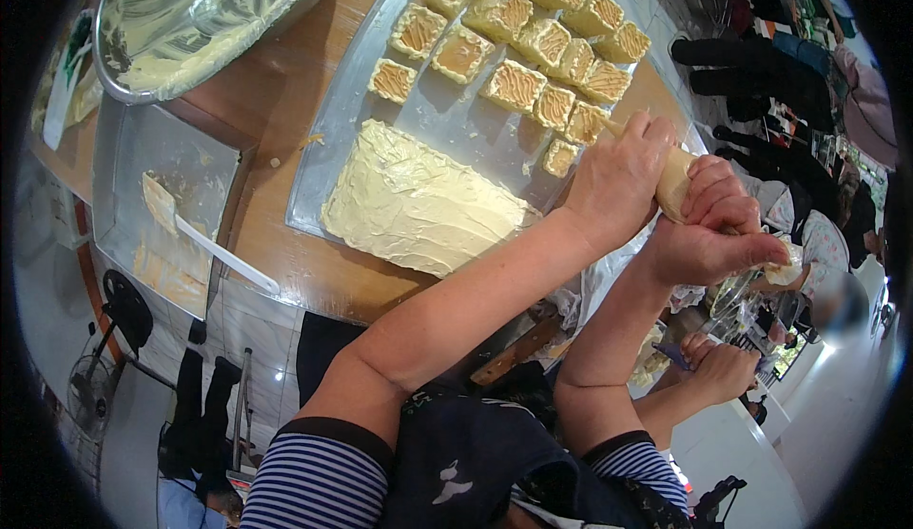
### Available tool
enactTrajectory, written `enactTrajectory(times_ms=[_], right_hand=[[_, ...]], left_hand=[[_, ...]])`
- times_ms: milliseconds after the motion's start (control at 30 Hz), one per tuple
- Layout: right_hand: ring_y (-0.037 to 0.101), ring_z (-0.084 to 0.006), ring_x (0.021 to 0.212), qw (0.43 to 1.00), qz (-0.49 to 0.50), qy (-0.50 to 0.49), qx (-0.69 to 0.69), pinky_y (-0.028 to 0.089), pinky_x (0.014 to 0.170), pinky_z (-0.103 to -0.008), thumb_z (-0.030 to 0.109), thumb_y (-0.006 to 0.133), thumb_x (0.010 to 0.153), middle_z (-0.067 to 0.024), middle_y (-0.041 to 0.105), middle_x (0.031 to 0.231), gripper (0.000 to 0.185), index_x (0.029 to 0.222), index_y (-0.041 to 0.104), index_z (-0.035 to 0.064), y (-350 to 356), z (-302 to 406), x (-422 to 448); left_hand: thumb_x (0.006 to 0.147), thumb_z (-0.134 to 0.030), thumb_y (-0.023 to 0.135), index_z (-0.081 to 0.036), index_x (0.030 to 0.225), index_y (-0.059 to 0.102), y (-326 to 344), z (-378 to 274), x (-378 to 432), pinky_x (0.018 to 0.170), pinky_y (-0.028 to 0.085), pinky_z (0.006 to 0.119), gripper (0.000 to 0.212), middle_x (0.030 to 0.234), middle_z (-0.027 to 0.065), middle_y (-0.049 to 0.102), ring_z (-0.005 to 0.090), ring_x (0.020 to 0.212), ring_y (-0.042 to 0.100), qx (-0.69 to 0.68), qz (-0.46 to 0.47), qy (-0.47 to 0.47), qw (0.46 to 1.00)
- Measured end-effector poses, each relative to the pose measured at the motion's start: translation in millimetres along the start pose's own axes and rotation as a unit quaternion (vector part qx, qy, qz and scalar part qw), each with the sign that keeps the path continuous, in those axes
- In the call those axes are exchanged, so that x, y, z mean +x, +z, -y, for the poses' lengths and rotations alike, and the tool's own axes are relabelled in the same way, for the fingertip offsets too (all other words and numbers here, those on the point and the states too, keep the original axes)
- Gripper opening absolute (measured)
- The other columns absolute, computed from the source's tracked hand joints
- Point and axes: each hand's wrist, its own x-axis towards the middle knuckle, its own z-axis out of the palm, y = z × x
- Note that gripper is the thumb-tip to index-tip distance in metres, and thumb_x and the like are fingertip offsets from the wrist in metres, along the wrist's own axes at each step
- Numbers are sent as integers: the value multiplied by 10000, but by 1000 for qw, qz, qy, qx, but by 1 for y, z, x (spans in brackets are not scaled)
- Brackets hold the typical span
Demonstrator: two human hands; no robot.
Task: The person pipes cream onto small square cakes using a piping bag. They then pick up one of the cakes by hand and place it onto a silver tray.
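A piping bag [672, 188] filled with tan cream is between my hands. My left hand [628, 172] grips it low, near the nozzle. My right hand [713, 222] is closed around its upper end. The bag's tip points at a small cream-coated cake piece [586, 122] with tan filling on top. Several similar cake pieces [513, 85] stand in rows on a metal tray [446, 105], most with wavy tan lines on top. Beside them lies a large rectangular cake [428, 197] spread with pale yellow cream; my left forearm hides part of its edge.
A metal bowl [207, 23] smeared with cream stands at the upper left. Below it, a shallow pan [118, 194] holds a white-handled spatula [214, 247]. At the right, another person's hand [724, 372] holds a bluish piping bag [670, 355]. A wooden-handled tool [517, 351] lies near my body.
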Motion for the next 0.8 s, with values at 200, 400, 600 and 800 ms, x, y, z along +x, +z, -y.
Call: enactTrajectory(times_ms=[200, 400, 600, 800], right_hand=[[257, -124, 398, 1000, 10, 7, 15, 300, 502, -260, 550, 113, 853, -7, 274, 400, 601, 473, 241, 103, -4, 0, -3], [253, -125, 397, 1000, 0, 9, 9, 279, 486, -267, 542, 118, 858, -11, 278, 402, 603, 464, 233, 100, -5, 2, -4], [249, -128, 401, 1000, 2, 4, 10, 282, 493, -274, 540, 118, 859, -14, 279, 408, 604, 461, 232, 99, -8, 3, -5], [252, -127, 404, 1000, 6, 14, 14, 287, 504, -272, 539, 113, 859, -12, 274, 408, 603, 468, 237, 97, -11, 2, -8]], left_hand=[[668, -41, 562, -48, 888, 426, 0, -1, -3, 583, 437, 411, 259, 848, 153, 472, 349, 708, 532, 5, 10, -2, 1000], [675, -50, 557, -47, 885, 430, 3, -1, -7, 582, 435, 407, 246, 843, 148, 477, 340, 718, 532, 4, 17, -3, 1000], [654, -75, 594, -52, 888, 439, 5, -3, -10, 589, 432, 404, 281, 846, 136, 486, 339, 736, 529, -8, 21, -15, 1000], [646, -85, 610, -53, 889, 438, 8, -1, -13, 589, 433, 402, 300, 841, 138, 485, 341, 730, 529, 0, 24, -13, 1000]])
